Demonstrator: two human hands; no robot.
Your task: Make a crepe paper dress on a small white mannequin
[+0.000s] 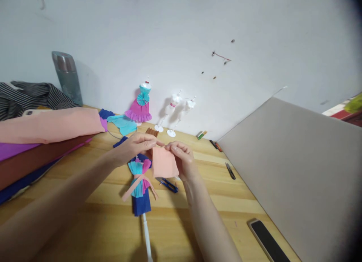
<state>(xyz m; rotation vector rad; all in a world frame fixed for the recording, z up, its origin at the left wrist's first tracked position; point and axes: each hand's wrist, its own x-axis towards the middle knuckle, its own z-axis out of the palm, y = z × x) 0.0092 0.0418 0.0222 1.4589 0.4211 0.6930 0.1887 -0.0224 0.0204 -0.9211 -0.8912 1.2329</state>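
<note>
A small square of peach crepe paper hangs between my hands above the table. My left hand pinches its upper left edge, and my right hand grips the upper right edge with thumb and fingers. Below and to the left lies a miniature dress form on its side, dressed in a blue skirt and a turquoise and pink top with a peach sash tied at the waist. Partly under the paper sit blue-handled thread snips.
Rolls of crepe paper and a thermos stand left. A dressed form and two white forms line the wall. A utility knife, a phone and a grey panel are right.
</note>
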